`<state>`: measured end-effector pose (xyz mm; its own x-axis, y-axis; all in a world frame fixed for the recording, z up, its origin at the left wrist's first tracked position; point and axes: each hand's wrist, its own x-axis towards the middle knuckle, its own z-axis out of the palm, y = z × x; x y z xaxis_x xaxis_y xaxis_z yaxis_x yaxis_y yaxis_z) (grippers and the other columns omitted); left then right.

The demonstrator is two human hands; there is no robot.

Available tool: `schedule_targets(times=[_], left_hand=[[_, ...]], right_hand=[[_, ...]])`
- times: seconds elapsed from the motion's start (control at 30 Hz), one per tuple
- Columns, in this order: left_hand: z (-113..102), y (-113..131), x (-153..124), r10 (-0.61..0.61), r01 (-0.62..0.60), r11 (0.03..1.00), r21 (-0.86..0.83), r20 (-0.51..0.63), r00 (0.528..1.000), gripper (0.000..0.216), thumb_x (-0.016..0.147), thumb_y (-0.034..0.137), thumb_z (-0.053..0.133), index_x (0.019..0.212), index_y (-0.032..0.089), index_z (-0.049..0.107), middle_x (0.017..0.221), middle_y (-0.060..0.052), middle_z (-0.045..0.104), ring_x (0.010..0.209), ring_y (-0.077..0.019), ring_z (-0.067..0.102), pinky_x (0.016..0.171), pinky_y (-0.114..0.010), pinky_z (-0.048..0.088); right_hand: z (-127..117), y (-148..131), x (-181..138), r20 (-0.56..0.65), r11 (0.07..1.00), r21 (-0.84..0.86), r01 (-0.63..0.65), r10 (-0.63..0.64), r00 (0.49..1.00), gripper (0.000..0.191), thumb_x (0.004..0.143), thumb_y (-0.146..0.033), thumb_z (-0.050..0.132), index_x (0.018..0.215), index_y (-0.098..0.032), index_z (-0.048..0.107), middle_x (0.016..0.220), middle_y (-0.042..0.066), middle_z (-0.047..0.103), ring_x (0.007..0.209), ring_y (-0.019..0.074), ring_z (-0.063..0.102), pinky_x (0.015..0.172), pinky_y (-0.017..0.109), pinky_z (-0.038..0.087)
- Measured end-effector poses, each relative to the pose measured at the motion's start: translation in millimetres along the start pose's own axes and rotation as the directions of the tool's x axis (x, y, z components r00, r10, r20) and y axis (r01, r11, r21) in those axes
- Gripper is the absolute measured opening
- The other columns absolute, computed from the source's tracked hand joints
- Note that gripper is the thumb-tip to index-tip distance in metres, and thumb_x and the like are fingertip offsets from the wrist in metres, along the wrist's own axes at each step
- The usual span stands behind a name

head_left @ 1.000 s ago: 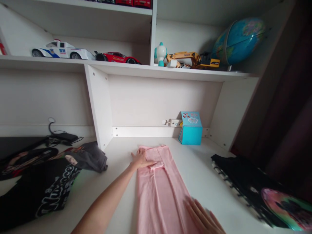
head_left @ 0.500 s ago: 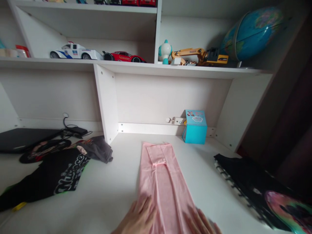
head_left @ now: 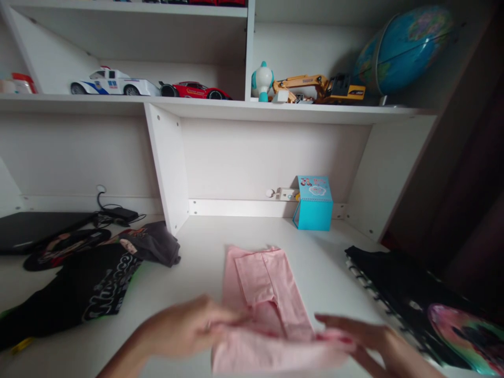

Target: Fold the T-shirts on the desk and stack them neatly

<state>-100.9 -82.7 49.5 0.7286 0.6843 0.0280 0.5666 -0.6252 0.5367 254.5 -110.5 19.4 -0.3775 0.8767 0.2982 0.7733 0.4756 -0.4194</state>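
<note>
Closest to me, the person's left hand (head_left: 189, 326) is closed over the near edge of a pink garment (head_left: 271, 286), its fingers bunched together and pinching the cloth. The right hand (head_left: 364, 337) is at the other near corner, its fingers long and laid against the fabric. It is smeared by motion, so I cannot tell whether the thumb closes underneath.

The near end of the garment is raised off the white desk (head_left: 197, 283) between the two hands. The far end lies flat in the middle of the desk, pointing toward the back wall.

To the left, well apart from the pink cloth, a black printed shirt (head_left: 79, 291) is spread out, with a crumpled grey garment (head_left: 159, 244) touching its far corner. Behind those are a dark laptop (head_left: 31, 231) and a black charger (head_left: 118, 213), whose cable runs up to the wall. On the right edge of the desk lies another black garment (head_left: 394, 281) with a bright pink and green print.

Further back, a teal box (head_left: 314, 206) stands against the rear panel, just beside a white socket (head_left: 285, 194). An upright white divider (head_left: 167, 163) splits the alcove under the shelf (head_left: 275, 111).

On the shelf, from left to right, stand a white toy police car (head_left: 112, 84), a red toy car (head_left: 196, 91), a small teal and white figure (head_left: 262, 81), a yellow toy excavator (head_left: 318, 88) and a blue globe (head_left: 405, 47). The room's right side is dark brown and dim.
</note>
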Motion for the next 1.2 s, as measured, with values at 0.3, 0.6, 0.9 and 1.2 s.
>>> schedule_targets(times=[0.3, 0.6, 0.9, 1.2], left_hand=[[-21.9, -135.1, 143.8, -0.425, 0.361, 0.866, -0.345, -0.131, 0.896, 0.013, 0.057, 0.027, 0.053, 0.056, 0.017, 0.045, 0.05, 0.006, 0.035, 0.049, -0.0098, 0.038, 0.047, -0.021, 0.032], [-13.5, -179.9, 146.4, -0.423, 0.373, 0.898, -0.231, -0.223, 0.879, 0.012, 0.051, 0.021, 0.059, 0.062, 0.016, 0.056, 0.058, 0.005, 0.049, 0.064, -0.0136, 0.048, 0.058, -0.022, 0.037], [-27.7, -157.4, 158.7, -0.313, 0.308, 0.949, -0.063, -0.259, 0.914, 0.025, 0.051, 0.009, 0.055, 0.074, 0.014, 0.064, 0.064, 0.002, 0.057, 0.062, -0.0146, 0.051, 0.058, -0.021, 0.036], [-94.8, -72.3, 124.4, 0.044, -0.039, 0.999, 0.021, -0.559, 0.828, 0.039, 0.079, 0.017, 0.044, 0.118, 0.018, 0.049, 0.096, -0.002, 0.061, 0.087, -0.014, 0.055, 0.08, -0.022, 0.039]], right_hand=[[69.9, 78.9, 194.4, 0.182, 0.958, 0.099, -0.269, 0.248, 0.951, 0.02, 0.086, -0.032, 0.055, 0.085, -0.013, 0.058, 0.077, -0.002, 0.058, 0.062, 0.0085, 0.055, 0.056, 0.023, 0.047], [94.5, 106.9, 204.2, 0.158, 0.936, 0.073, -0.345, 0.331, 0.93, 0.022, 0.086, -0.033, 0.054, 0.098, -0.015, 0.058, 0.096, 0.003, 0.06, 0.082, 0.0139, 0.058, 0.072, 0.032, 0.05], [81.3, 88.6, 200.7, 0.068, 0.919, 0.139, -0.368, 0.362, 0.93, 0.023, 0.084, -0.034, 0.056, 0.089, -0.012, 0.06, 0.087, 0.0, 0.061, 0.074, 0.0134, 0.059, 0.063, 0.028, 0.05], [-25.5, -13.2, 135.3, -0.455, 0.995, 0.098, 0.035, 0.013, 0.89, 0.016, 0.084, -0.034, 0.049, 0.089, -0.018, 0.05, 0.086, 0.003, 0.061, 0.075, 0.0135, 0.057, 0.069, 0.023, 0.043]])
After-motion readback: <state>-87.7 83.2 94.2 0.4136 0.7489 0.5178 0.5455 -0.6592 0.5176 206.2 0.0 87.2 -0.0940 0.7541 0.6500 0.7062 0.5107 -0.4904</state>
